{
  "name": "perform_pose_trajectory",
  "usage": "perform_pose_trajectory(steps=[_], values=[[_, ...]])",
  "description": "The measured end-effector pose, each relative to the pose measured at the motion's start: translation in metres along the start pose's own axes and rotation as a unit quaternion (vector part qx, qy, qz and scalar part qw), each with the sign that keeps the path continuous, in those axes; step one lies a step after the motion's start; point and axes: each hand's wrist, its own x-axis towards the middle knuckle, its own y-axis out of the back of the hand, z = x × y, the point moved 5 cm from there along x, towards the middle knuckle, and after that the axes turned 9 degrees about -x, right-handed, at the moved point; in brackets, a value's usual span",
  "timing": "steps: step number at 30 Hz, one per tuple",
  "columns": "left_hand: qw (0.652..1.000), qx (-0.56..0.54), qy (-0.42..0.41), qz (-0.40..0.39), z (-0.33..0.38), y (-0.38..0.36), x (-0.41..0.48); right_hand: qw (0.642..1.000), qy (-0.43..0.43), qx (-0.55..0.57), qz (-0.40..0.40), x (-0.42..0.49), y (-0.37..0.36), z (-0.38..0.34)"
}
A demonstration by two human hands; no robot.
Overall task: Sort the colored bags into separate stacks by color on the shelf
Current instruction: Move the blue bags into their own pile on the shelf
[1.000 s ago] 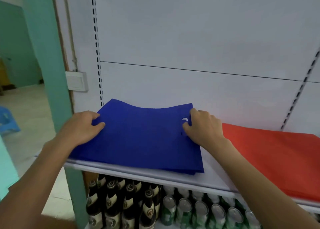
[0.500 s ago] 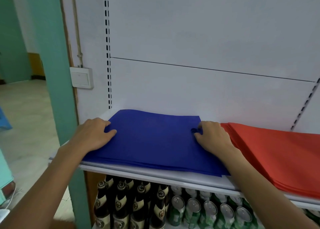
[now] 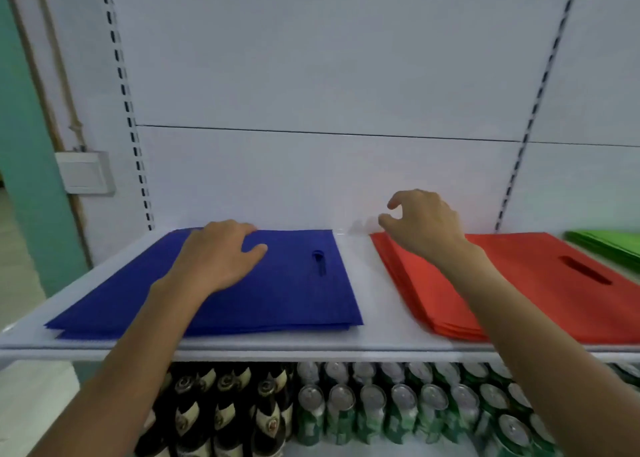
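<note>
1. Three flat stacks of bags are laid side by side on the white shelf [image 3: 372, 283]. The blue stack [image 3: 277, 294] is at the left and the red stack [image 3: 519, 283] beside it, with a bare strip between them. The green stack [image 3: 609, 248] is at the far right, only partly in view.
2. Below the shelf, dark bottles [image 3: 225, 418] are packed at the left and green cans [image 3: 401, 408] at the right.
3. The bags are seen as thin, matte rectangles with slot-shaped handle cut-outs; layered edges are shown at the front.
4. The left hand [image 3: 221, 255] is laid flat on the blue stack, fingers relaxed, nothing grasped.
5. The right hand [image 3: 420, 224] is held over the red stack's far left corner, fingers loosely curled and empty; contact cannot be told.
</note>
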Motion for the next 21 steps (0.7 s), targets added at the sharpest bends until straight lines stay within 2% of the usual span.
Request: perform_pose_trajectory(steps=[5, 10, 17, 21], values=[[0.998, -0.032, -0.050, -0.026, 0.098, -0.032, 0.014, 0.998, -0.058, -0.012, 0.007, -0.007, 0.031, 0.118], [0.996, -0.024, -0.086, -0.008, 0.212, -0.060, 0.015, 0.995, -0.093, -0.020, 0.012, -0.025, 0.048, 0.245], [0.995, -0.051, -0.086, -0.012, 0.381, -0.120, -0.011, 0.994, -0.098, -0.040, -0.025, -0.040, 0.071, 0.433], [0.995, -0.051, -0.091, 0.003, 0.449, -0.138, -0.017, 0.995, -0.094, -0.034, -0.003, -0.039, 0.086, 0.509]])
